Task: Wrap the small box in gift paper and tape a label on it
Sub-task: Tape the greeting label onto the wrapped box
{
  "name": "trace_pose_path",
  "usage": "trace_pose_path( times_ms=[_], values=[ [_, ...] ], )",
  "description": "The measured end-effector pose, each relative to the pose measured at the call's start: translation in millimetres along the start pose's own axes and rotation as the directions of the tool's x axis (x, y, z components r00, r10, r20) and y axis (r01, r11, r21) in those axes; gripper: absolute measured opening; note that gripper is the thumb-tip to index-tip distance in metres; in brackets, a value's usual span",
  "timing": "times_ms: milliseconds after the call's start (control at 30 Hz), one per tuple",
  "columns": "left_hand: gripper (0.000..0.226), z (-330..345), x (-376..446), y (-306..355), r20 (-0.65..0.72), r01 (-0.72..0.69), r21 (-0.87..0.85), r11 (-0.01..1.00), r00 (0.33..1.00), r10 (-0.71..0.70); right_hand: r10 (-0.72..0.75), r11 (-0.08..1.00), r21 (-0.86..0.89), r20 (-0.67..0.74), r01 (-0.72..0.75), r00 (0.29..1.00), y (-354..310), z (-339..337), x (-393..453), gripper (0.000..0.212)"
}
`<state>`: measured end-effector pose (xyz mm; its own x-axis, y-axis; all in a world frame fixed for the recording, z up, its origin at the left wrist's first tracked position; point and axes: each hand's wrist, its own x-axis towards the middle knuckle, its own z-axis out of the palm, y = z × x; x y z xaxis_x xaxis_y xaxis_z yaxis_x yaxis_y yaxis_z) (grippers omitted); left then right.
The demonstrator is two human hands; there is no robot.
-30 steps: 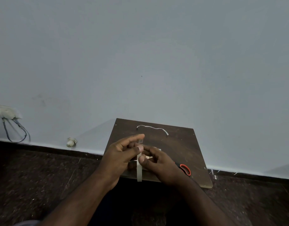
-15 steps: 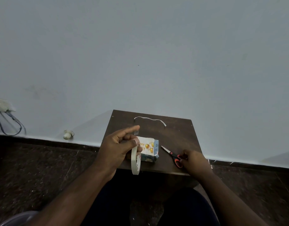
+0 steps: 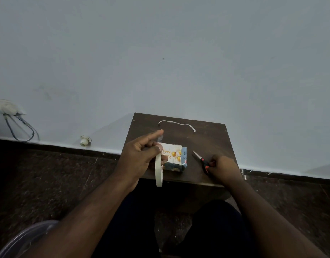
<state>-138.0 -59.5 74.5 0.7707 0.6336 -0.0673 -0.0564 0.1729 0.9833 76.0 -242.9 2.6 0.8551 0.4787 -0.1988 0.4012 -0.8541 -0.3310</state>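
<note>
Left hand (image 3: 140, 157) pinches the tape roll (image 3: 158, 170) just left of the wrapped box (image 3: 174, 158) on the worktop (image 3: 212, 135). Right hand (image 3: 223, 167) grips scissors (image 3: 202, 161), blades pointing toward the box, right hand nearer them

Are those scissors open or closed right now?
Closed, as far as shows: the scissors lie flat on the table, their blades one narrow point. The right hand covers the handles.

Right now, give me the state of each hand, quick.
Left hand: closed on the tape roll, pinching it, forefinger extended.
Right hand: fingers curled on the scissors handles on the table.
</note>
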Motion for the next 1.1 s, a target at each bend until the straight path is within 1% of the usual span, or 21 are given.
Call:
trace_pose_path(
  times_ms=[67,100,133,167,200,233,267,333,467,600,733,900,1100],
  values=[
    [0.043,-1,0,-1,-0.001,0.001,0.012,1.0,1.0,-0.001,0.002,0.985,0.174,-0.032,0.003,1.0,-1,-10,-3,0.014],
    [0.043,-1,0,-1,-0.004,0.002,0.017,1.0,1.0,-0.002,0.007,0.952,0.306,-0.026,0.001,1.0,-4,-16,-7,0.01],
    [0.043,-2,1,-2,-0.008,0.002,0.022,1.0,1.0,-0.002,0.002,0.882,0.471,0.009,-0.006,1.0,-9,-25,-12,0.003],
    [0.043,-2,1,-2,-0.009,0.003,0.027,1.0,1.0,-0.003,-0.011,0.79,0.612,0.061,-0.029,0.998,-16,-34,-18,0.01],
    [0.043,-2,2,-3,-0.011,0.003,0.034,0.999,1.0,-0.003,-0.049,0.702,0.711,0.104,-0.039,0.993,-22,-44,-24,0.017],
    [0.043,-3,2,-3,-0.012,0.005,0.039,0.999,1.0,-0.005,-0.102,0.658,0.753,0.122,-0.025,0.987,-28,-53,-29,0.022],
    [0.043,-3,2,-3,-0.014,0.007,0.041,0.999,1.0,-0.007,-0.147,0.645,0.764,0.127,-0.002,0.981,-33,-60,-33,0.025],
    [0.043,-3,2,-3,-0.017,0.016,0.036,0.999,1.0,-0.015,-0.239,0.671,0.739,0.147,0.054,0.96,-42,-73,-38,0.028],
    [0.043,-1,2,-3,-0.013,0.023,0.017,1.0,1.0,-0.023,-0.393,0.747,0.649,0.254,0.145,0.884,-60,-90,-44,0.032],
    [0.044,-2,1,-2,-0.005,0.027,0.01,1.0,1.0,-0.027,-0.487,0.79,0.544,0.281,0.281,0.827,-76,-95,-49,0.031],
    [0.044,-2,0,0,0.011,0.034,-0.02,0.999,0.999,-0.034,-0.527,0.808,0.445,0.256,0.385,0.811,-84,-101,-46,0.03],
    [0.046,-1,1,1,0.023,0.044,-0.008,0.999,0.999,-0.044,-0.583,0.8,0.344,0.248,0.492,0.774,-88,-104,-41,0.031],
    [0.045,-2,1,1,0.037,0.058,0.002,0.998,0.998,-0.058,-0.597,0.799,0.249,0.224,0.547,0.77,-89,-105,-36,0.031]
  ],
)
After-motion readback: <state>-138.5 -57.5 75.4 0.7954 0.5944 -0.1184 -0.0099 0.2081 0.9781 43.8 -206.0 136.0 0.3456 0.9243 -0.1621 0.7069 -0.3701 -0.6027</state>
